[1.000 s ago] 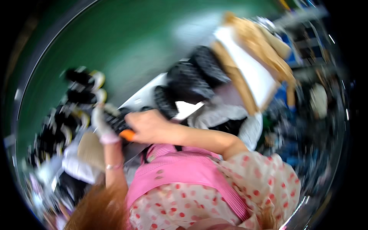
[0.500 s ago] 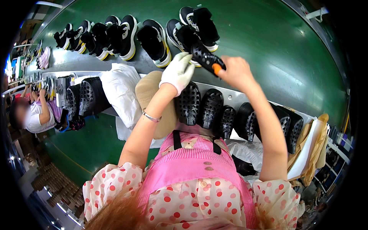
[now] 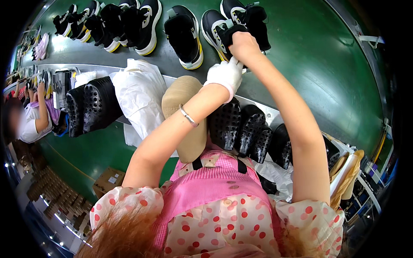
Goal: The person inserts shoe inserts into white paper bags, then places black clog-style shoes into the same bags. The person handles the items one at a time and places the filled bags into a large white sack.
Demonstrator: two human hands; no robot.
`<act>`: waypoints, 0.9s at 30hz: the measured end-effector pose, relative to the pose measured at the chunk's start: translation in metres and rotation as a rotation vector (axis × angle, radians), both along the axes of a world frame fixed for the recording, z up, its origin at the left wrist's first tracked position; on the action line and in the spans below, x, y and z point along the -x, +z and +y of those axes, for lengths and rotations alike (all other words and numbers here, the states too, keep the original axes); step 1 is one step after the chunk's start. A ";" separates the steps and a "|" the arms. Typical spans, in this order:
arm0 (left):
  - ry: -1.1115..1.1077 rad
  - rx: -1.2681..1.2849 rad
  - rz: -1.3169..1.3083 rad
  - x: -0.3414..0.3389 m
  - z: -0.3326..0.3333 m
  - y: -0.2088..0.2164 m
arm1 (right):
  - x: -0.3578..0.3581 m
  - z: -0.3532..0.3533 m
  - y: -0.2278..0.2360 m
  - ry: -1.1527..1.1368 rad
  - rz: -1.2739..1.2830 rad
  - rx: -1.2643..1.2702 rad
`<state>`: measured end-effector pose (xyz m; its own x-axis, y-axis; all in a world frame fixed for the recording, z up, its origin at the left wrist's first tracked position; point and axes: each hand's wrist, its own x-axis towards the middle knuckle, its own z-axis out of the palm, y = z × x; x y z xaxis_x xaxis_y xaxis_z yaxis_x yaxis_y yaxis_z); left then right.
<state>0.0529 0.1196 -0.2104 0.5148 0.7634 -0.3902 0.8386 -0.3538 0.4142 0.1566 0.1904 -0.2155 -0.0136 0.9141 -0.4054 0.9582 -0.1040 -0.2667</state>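
A black sneaker (image 3: 212, 28) with a white and yellow sole stands on the green work surface, its heel toward me. My right hand (image 3: 246, 46), bare, is closed at the shoe's opening. It grips the black perforated shoe tree, which is now hidden by the hand and shoe. Against the heel, just below, my left hand (image 3: 226, 76) in a white glove is closed on the sneaker, its fingertips partly hidden. Another black sneaker (image 3: 254, 20) stands close behind on the right, and a single sneaker (image 3: 184, 36) stands to the left.
Several black perforated shoe trees (image 3: 226, 124) stand in a row before me, beside a beige padded roll (image 3: 185, 116) and a white bag (image 3: 138, 94). More sneakers (image 3: 144, 26) line the green table (image 3: 318, 56). Folded brown paper (image 3: 353, 172) is at right; a person (image 3: 36, 118) sits far left.
My right hand moved left and away from me, bringing the shoe tree to the sneaker's opening, where it dropped from sight. My left hand shifted right onto the heel. The view shifted.
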 end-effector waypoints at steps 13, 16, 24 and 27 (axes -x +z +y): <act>-0.179 0.249 0.106 -0.026 0.052 -0.062 | -0.009 0.012 -0.067 0.070 0.162 -0.236; -0.291 0.089 0.108 -0.016 0.053 -0.090 | -0.007 0.007 -0.038 0.024 0.229 -0.007; -0.211 0.222 0.175 -0.011 0.059 -0.041 | -0.118 -0.258 0.068 -0.334 -0.021 -0.413; -0.220 0.167 -0.026 0.036 0.074 -0.094 | -0.120 -0.354 0.040 -0.542 -0.088 -0.464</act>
<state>0.0169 0.1933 -0.3043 0.6722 0.5587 -0.4858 0.7378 -0.4512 0.5021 0.2767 -0.1637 -0.1752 0.5060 0.8612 0.0476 0.8237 -0.4661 -0.3228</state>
